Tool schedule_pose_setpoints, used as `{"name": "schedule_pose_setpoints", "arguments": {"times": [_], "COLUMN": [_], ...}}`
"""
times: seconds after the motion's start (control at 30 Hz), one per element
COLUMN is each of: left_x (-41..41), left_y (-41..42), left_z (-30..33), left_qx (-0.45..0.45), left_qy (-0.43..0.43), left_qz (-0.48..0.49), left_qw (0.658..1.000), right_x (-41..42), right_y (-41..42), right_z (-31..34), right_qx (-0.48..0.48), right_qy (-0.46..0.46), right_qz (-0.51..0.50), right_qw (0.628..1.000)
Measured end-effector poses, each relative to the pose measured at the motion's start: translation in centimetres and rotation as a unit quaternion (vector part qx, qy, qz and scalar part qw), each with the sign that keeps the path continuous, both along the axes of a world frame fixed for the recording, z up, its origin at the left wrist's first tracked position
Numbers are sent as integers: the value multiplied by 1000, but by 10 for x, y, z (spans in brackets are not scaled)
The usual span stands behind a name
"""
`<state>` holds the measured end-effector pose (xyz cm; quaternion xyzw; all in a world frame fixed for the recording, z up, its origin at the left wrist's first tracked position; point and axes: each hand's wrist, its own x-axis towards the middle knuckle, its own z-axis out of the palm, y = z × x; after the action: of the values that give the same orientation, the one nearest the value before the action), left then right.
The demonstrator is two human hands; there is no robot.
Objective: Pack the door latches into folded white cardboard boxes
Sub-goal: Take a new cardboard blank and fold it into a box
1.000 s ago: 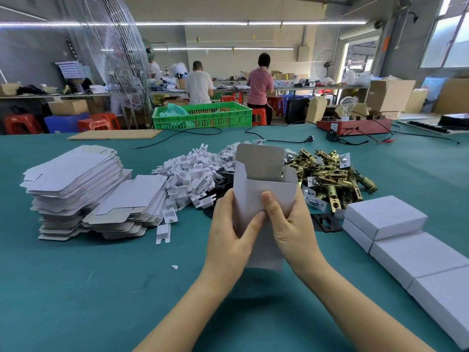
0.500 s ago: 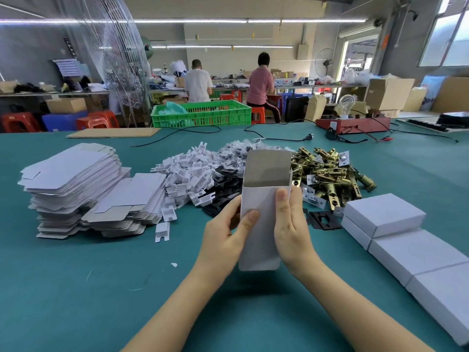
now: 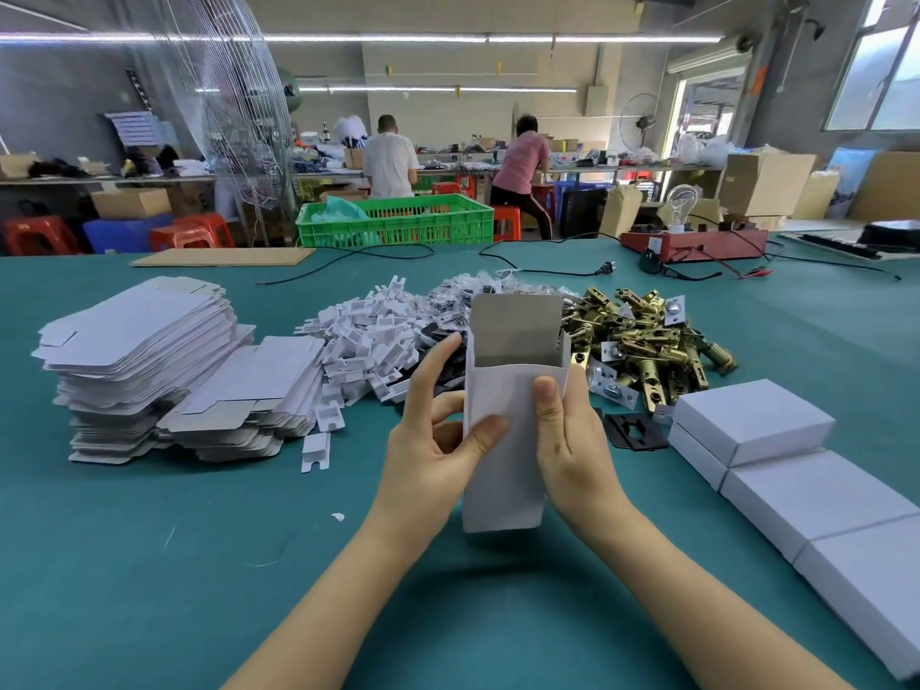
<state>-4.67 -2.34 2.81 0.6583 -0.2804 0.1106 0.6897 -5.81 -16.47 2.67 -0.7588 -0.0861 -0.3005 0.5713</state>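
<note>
The teal table (image 3: 149,565) carried everything; along its right edge lay a row of closed white boxes (image 3: 816,495); at left stood the stacks of flat box blanks (image 3: 144,351); behind my hands lay the pile of brass door latches (image 3: 647,341), beside a heap of white inserts (image 3: 368,341). I held the half-formed white box (image 3: 503,470) upright above the table (top flap raised, mouth open); my left hand (image 3: 433,455) pinched its left edge, and my right hand (image 3: 572,440) gripped its right side, thumb on the front.
</note>
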Motion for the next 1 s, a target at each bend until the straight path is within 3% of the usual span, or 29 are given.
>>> {"name": "schedule_pose_setpoints", "arguments": {"times": [0.37,0.67,1.0], "left_x": [6,6,2], "left_y": [6,11,7], "left_z": [0,4,0], "left_qx": [41,62,72], "left_qy": [-11,-33,-126], "left_qz": [-39,21,89], "left_qw": [998,997,985], "right_x": [-1,-1,-2], "right_y": [2,3,9], "right_z": [4,1,3], "right_qx": [-20,-19,-49], "right_qy": [-9,-14,-140], "right_qz": [-2,6,-38], "right_qw": [1000,1000,988]}}
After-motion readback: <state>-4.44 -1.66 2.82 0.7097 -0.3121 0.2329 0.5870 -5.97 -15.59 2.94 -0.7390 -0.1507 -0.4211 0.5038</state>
